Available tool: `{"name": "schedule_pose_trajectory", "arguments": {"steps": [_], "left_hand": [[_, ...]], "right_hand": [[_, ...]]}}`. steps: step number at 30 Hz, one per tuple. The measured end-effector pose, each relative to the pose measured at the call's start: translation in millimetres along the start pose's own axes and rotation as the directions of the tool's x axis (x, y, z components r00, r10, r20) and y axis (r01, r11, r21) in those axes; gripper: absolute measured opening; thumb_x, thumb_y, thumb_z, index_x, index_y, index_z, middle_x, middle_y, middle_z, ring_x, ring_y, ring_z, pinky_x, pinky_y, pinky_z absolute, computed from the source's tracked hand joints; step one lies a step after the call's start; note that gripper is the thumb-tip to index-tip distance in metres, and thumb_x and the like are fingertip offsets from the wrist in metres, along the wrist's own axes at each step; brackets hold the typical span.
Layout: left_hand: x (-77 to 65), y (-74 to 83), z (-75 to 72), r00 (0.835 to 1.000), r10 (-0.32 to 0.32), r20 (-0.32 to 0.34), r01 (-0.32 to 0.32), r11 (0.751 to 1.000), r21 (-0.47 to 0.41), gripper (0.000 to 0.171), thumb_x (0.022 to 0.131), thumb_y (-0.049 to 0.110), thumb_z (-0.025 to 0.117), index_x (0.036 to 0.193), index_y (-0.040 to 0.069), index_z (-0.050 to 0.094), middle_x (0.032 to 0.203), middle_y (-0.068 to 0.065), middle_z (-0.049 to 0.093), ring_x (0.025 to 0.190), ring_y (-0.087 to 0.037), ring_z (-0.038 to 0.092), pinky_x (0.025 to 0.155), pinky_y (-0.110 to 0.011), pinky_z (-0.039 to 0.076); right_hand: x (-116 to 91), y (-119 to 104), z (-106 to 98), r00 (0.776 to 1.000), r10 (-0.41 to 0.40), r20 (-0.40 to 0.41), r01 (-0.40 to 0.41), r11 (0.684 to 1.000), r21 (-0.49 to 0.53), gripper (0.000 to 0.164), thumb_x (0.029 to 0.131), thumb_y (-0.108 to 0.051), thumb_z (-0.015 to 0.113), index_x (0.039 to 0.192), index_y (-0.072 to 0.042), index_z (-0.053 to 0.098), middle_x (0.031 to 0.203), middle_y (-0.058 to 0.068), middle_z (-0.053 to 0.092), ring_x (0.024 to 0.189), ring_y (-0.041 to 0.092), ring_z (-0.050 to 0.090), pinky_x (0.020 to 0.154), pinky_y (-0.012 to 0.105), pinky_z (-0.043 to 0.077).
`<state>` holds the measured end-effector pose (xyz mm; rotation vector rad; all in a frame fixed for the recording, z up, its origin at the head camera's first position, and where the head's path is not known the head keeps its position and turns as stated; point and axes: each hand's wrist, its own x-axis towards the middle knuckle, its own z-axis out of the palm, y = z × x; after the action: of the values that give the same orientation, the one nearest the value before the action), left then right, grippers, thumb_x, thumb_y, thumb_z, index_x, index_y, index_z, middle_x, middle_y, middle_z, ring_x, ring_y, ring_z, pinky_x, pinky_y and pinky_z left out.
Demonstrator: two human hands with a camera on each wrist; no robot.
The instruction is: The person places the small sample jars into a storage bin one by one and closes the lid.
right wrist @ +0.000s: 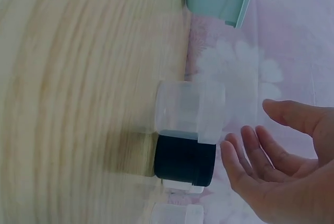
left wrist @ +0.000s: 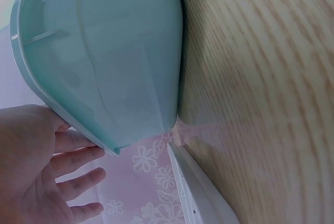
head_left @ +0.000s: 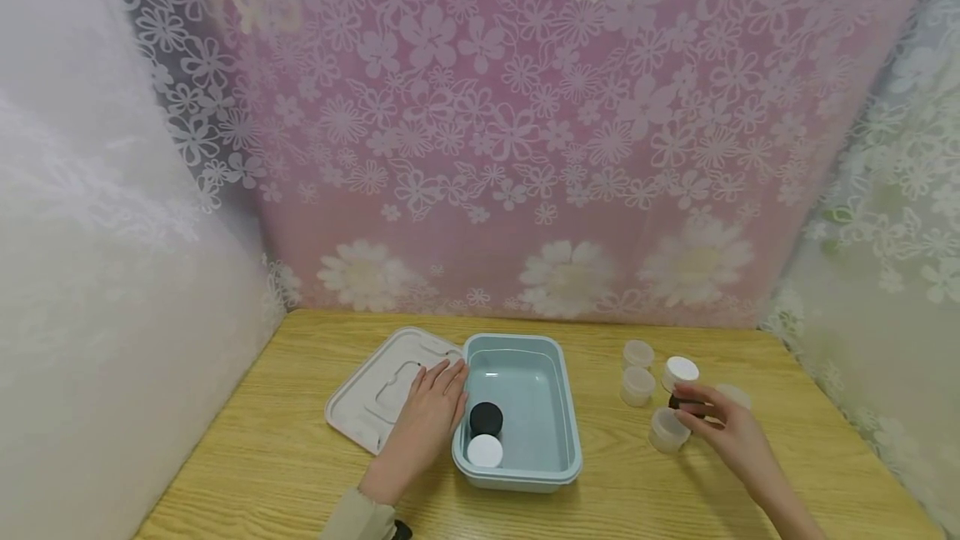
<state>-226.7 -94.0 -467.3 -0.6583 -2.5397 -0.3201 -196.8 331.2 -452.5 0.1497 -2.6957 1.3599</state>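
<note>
My left hand (head_left: 429, 411) rests with its fingers extended at the left rim of a light blue plastic box (head_left: 572, 440); in the left wrist view its fingers (left wrist: 78, 160) touch the rim's outer edge. Inside the box, a round black-lidded jar (head_left: 486, 419) and a white-lidded jar (head_left: 485, 451) sit in the near left corner. Over to the right, my right hand (head_left: 723, 427) hovers above a black jar (right wrist: 184, 160), thumb and fingers apart. A small gap shows between fingertips and jar. Beside that jar stands a translucent jar (head_left: 669, 432).
A white lid (head_left: 367, 390) lies flat left of the box. More translucent jars (head_left: 637, 387) (head_left: 638, 354) and a white jar (head_left: 681, 371) stand behind the black one, with another pale jar (head_left: 735, 396) partly behind the right hand. Floral curtains surround the wooden table (head_left: 247, 457).
</note>
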Motion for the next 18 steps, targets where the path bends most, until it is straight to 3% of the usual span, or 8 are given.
{"name": "schedule_pose_trajectory", "arguments": {"steps": [3,7,14,18], "left_hand": [[0.0,-0.1,0.2,1.0,0.003,-0.004,-0.003,1.0,-0.002,0.038,0.101,0.018,0.063,0.136,0.002,0.063,0.137,-0.012,0.063,0.13,-0.036,0.055,0.108,-0.06,0.042],[0.0,-0.4,-0.1,1.0,0.0,-0.005,0.0,1.0,-0.013,0.038,0.1,0.017,0.063,0.135,0.002,0.063,0.137,-0.013,0.063,0.13,-0.036,0.055,0.108,-0.06,0.042],[0.0,-0.6,0.0,1.0,-0.008,0.002,0.008,1.0,-0.018,0.039,0.101,0.018,0.063,0.136,0.002,0.063,0.138,-0.013,0.062,0.131,-0.036,0.054,0.109,-0.06,0.041],[-0.1,-0.9,1.4,1.0,-0.006,0.001,0.006,1.0,-0.017,0.039,0.1,0.017,0.063,0.136,0.002,0.063,0.138,-0.012,0.062,0.131,-0.036,0.054,0.109,-0.06,0.041]], "right_hand": [[-2.1,2.7,0.3,0.999,0.032,0.022,-0.031,0.999,-0.024,0.049,0.099,-0.023,0.067,0.139,0.003,0.056,0.131,0.021,0.062,0.097,-0.005,0.059,0.08,0.018,0.054],[-2.3,5.3,3.4,0.999,0.028,0.019,-0.027,0.998,-0.053,0.049,0.096,-0.021,0.071,0.137,0.003,0.058,0.129,0.021,0.063,0.096,-0.003,0.06,0.078,0.017,0.054],[0.9,6.6,13.3,0.998,0.009,0.059,-0.01,1.0,0.009,0.054,0.09,-0.012,0.077,0.136,0.008,0.057,0.13,0.027,0.061,0.096,0.001,0.061,0.079,0.02,0.057],[3.5,3.9,15.7,0.993,0.03,0.113,-0.034,0.999,0.026,0.056,0.09,-0.013,0.078,0.137,0.008,0.056,0.133,0.028,0.059,0.104,0.013,0.064,0.081,0.022,0.057]]}}
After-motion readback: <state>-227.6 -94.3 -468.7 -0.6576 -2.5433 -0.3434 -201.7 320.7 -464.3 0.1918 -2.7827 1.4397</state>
